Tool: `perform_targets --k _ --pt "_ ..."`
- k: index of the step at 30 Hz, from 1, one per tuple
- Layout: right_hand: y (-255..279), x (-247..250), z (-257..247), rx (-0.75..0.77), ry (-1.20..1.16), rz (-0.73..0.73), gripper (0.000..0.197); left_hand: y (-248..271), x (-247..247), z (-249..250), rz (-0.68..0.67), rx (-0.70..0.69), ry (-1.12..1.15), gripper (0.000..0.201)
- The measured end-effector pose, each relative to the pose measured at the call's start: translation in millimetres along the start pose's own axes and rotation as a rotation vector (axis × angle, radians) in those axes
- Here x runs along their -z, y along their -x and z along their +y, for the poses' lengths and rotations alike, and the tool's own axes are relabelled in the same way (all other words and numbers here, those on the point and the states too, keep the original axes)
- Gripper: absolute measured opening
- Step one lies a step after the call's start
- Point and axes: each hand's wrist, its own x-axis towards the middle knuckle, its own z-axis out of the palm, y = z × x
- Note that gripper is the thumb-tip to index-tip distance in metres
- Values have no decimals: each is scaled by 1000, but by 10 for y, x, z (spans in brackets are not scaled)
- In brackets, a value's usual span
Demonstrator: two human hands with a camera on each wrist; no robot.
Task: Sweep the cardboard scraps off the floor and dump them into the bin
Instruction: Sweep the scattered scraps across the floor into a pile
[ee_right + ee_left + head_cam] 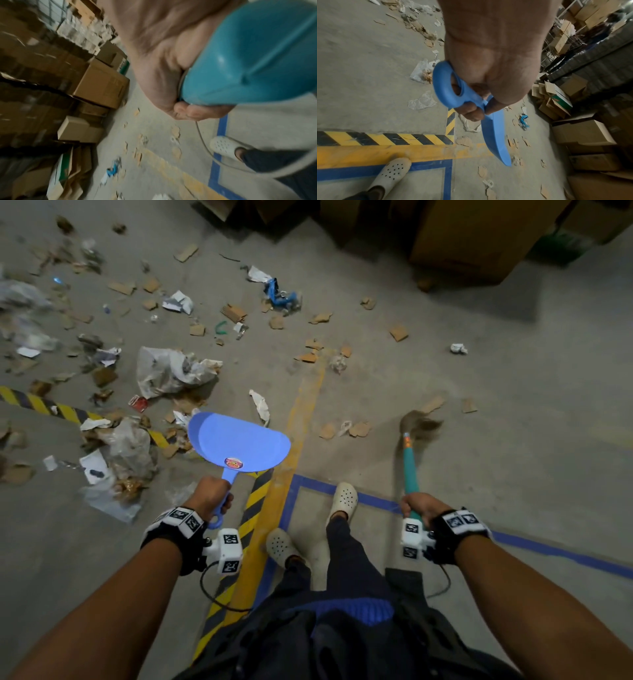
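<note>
My left hand (209, 491) grips the handle of a blue plastic dustpan (236, 445), held above the floor with its pan pointing forward; the left wrist view shows the fingers curled round the dustpan handle (462, 94). My right hand (419, 505) grips the teal handle of a broom (410, 465), whose brown bristles (419, 424) are blurred near the floor. The teal broom handle (248, 60) fills the right wrist view. Cardboard scraps (358, 429) lie just left of the bristles, with more scraps (310, 350) spread ahead. No bin is in view.
Crumpled plastic bags (171, 369), paper and a blue wrapper (279, 294) litter the floor ahead and left. Stacked cardboard boxes (472, 237) stand at the back right. Yellow-black hazard tape (255, 501), a yellow line and blue tape cross the concrete by my feet (342, 499).
</note>
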Motion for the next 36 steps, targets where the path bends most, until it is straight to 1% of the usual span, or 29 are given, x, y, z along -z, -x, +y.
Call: perform_targets --k 3,5,6,9,12,15,18,21,25,29,32,34,36 --pt "82 -560 -77 -22 92 -196 30 53 158 -217 38 35 3 22" --pt "224 -905 -141 -32 158 -324 30 81 257 -373 71 59 1 22" --pt "296 -1045 -166 -18 195 -368 32 95 305 -445 86 70 -8 23" --pt "503 -1327 -248 14 182 -492 34 94 425 -611 118 85 -47 23" --pt "636 -1345 -254 62 173 -494 33 97 459 -651 137 64 -119 29" --pt "656 -1100 -181 144 151 -428 30 121 329 -530 142 21 -147 28" --pt "541 -646 -59 172 52 -321 26 125 33 -296 122 -1 -160 26" --pt "378 -48 79 137 -93 -202 25 107 -421 0 76 -24 -165 27" --pt "80 975 365 51 -333 -50 31 88 -1183 459 16 -59 -195 37" --pt "-303 2136 747 -19 -529 97 29 164 -1949 884 -64 -82 -223 28" --pt "-597 2998 888 -42 -551 160 32 193 -2461 1180 -97 -83 -249 32" --pt "-820 3484 900 -51 -493 204 34 213 -2735 1350 -109 -86 -269 35" --pt "-1056 3863 876 -65 -421 229 32 248 -2961 1493 -122 -95 -330 38"
